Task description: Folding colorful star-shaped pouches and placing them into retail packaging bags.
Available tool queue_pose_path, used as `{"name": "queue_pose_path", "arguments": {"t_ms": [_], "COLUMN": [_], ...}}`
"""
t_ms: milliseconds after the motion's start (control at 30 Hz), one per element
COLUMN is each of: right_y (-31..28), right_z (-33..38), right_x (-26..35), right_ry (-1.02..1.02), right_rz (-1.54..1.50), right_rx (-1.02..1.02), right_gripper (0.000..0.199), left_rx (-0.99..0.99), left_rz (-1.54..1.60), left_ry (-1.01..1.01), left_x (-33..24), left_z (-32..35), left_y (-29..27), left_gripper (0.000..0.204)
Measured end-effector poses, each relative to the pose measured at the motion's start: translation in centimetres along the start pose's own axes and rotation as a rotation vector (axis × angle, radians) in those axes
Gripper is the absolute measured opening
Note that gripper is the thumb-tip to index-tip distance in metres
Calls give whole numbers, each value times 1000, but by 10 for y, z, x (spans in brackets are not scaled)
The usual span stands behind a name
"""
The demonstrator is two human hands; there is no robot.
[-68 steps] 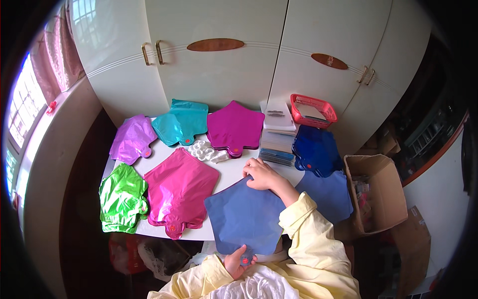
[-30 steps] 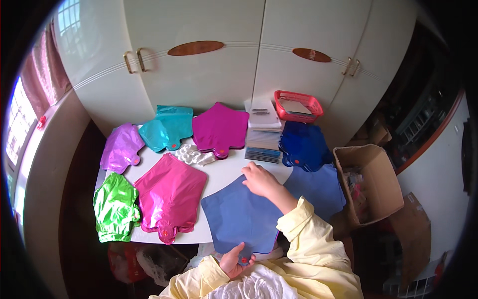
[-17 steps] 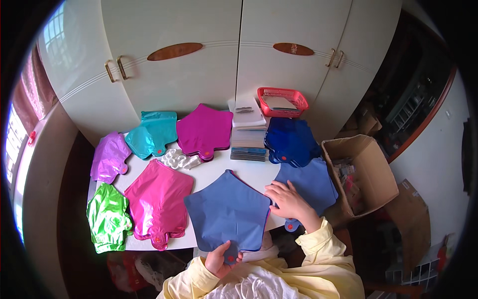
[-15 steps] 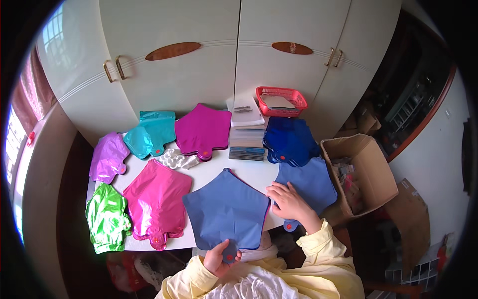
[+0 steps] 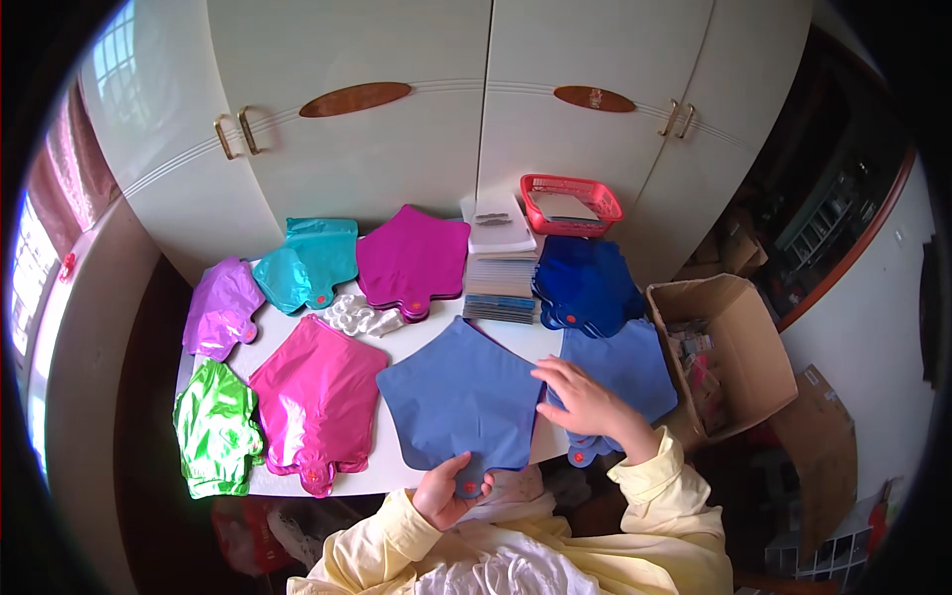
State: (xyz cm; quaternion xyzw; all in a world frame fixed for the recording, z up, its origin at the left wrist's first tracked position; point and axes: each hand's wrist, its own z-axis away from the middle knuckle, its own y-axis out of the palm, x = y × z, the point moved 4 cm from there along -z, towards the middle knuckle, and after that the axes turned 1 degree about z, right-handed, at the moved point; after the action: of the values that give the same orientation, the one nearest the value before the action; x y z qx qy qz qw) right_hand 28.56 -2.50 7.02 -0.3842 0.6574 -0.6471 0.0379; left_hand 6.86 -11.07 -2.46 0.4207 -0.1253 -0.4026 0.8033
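A flat matte-blue star-shaped foil balloon [image 5: 461, 397] lies in front of me, partly over the table's front edge. My left hand [image 5: 448, 490] pinches its lower tab, the thumb on top beside a small red mark. Over the star's right point, my right hand [image 5: 580, 399] is spread with fingers stretched out; whether the fingertips touch the foil I cannot tell. To the right, partly behind that hand, lie more matte-blue foil balloons [image 5: 625, 367]. Left of the star rests a pile of shiny pink foil balloons [image 5: 315, 402].
Further piles are green [image 5: 215, 426], lilac [image 5: 220, 309], teal [image 5: 309, 266], magenta [image 5: 412, 260] and dark blue [image 5: 587, 283]. White crumpled material [image 5: 362, 315], stacked cards [image 5: 500, 273] and a red basket [image 5: 572, 205] sit behind. An open cardboard box [image 5: 729, 357] stands right.
The blue star has shifted slightly up and right in view, with my left hand still on its tab. My right hand has tilted, its fingers now reaching left over the star's right point.
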Motion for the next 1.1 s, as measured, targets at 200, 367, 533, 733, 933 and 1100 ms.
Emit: {"name": "queue_pose_path", "arguments": {"t_ms": [200, 367, 533, 733, 933, 1100], "right_y": [22, 53, 66, 81, 81, 82], "right_z": [-77, -112, -120, -137, -152, -152], "right_x": [-16, -11, -15, -24, -27, -31], "right_ry": [278, 425, 481, 504, 481, 514], "right_rz": [-57, -207, -197, -348, -289, -286], "right_rx": [291, 366, 339, 328, 398, 327], "right_gripper": [55, 59, 62, 52, 39, 29], "left_rx": [-69, -139, -155, -188, -165, -187], "left_rz": [85, 74, -142, -323, -354, -142], "left_ry": [-89, -180, -73, 96, 84, 39], "left_x": [35, 50, 44, 45, 47, 41], "left_z": [20, 25, 19, 18, 18, 29], "left_y": [-27, -42, -53, -52, -54, -35], "left_gripper": [28, 33, 30, 24, 25, 30]}}
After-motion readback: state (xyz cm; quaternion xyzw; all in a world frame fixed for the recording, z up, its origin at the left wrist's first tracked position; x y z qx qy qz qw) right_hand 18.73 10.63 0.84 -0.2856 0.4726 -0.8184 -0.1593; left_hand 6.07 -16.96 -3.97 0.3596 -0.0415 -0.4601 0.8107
